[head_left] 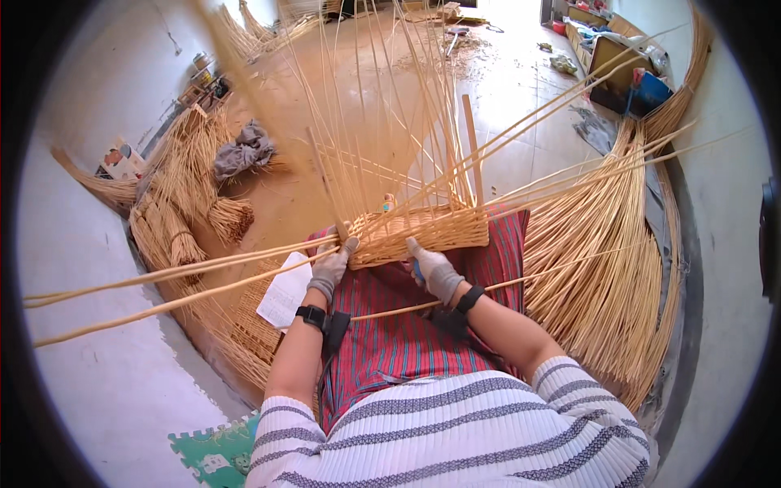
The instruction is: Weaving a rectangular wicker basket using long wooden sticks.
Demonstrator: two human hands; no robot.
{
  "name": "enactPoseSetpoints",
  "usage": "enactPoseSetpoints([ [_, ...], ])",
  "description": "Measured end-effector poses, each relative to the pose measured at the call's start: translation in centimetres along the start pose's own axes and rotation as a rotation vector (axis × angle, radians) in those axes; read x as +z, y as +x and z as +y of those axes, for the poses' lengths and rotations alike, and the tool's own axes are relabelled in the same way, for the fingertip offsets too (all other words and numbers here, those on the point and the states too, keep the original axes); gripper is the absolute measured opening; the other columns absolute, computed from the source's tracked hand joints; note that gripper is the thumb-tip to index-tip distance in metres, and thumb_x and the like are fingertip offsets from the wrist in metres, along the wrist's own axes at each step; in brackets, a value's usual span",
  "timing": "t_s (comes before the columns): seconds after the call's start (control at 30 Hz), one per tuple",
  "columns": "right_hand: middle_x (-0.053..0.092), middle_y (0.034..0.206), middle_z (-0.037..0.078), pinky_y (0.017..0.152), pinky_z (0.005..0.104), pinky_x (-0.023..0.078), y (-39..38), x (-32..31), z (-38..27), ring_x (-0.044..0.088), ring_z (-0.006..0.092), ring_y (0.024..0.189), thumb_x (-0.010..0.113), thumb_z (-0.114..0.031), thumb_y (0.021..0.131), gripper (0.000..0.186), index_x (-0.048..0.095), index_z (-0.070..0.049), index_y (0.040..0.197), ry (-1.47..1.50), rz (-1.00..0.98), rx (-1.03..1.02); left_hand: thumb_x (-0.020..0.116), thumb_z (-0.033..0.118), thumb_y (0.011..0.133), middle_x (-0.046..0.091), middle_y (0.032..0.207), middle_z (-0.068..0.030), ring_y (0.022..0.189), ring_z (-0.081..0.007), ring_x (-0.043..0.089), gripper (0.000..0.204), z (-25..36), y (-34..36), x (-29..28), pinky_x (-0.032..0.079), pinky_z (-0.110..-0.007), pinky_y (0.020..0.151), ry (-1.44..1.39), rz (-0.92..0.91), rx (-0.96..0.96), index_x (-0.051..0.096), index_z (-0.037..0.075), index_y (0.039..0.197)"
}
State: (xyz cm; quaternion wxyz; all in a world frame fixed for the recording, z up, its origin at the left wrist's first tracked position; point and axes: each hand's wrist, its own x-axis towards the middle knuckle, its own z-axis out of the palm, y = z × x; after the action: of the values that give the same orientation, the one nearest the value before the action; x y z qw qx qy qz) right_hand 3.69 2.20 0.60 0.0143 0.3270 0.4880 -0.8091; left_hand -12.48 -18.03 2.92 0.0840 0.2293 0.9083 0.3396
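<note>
A half-woven wicker basket (423, 236) rests across my lap on a red striped cloth (390, 342), its long uprights standing toward the far side. Two flat wooden sticks rise at its ends, the left stick (324, 183) and the right stick (473, 146). My left hand (333, 262), in a pale glove, closes on the basket's left corner, where long willow rods (187, 272) run out to the left. Against the near wall presses the thumb of my gloved right hand (435, 270). Its curled fingers hold a small blue object (418, 272), mostly hidden.
A large fan of loose willow rods (602, 276) lies at the right. Bundled rods (175, 211) and a grey cloth (246, 151) lie at the left. A white sheet (283, 291) is beside my left arm; a green foam mat (215, 455) is at lower left.
</note>
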Motion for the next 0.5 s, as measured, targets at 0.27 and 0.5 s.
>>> enactPoseSetpoints([
  [0.27,0.06,0.072,0.002,0.04,0.0281,0.04,-4.3,-2.5,-3.4,0.051,0.0115,0.049,0.06,-0.045,0.099,0.038,0.066,-0.008,0.094,-0.254,-0.235,0.09,0.05,-0.013,0.092,0.058,0.134,-0.0148,0.121,-0.0246,0.061,0.044,-3.5,-3.9,0.9,0.048,-0.035,0.105,-0.901,0.058,0.143,0.044,0.004,0.132],
  [0.5,0.069,0.103,0.008,0.085,0.0327,0.054,-12.2,-6.1,-1.9,0.065,0.0173,0.094,0.06,-0.014,0.091,0.029,0.066,-0.002,0.116,-0.84,-0.495,-0.276,0.061,-0.013,0.084,0.065,0.114,-0.0105,0.108,-0.0211,0.068,0.04,1.7,-7.2,0.9,0.055,-0.032,0.096,-0.591,0.15,-0.004,0.047,0.004,0.118],
])
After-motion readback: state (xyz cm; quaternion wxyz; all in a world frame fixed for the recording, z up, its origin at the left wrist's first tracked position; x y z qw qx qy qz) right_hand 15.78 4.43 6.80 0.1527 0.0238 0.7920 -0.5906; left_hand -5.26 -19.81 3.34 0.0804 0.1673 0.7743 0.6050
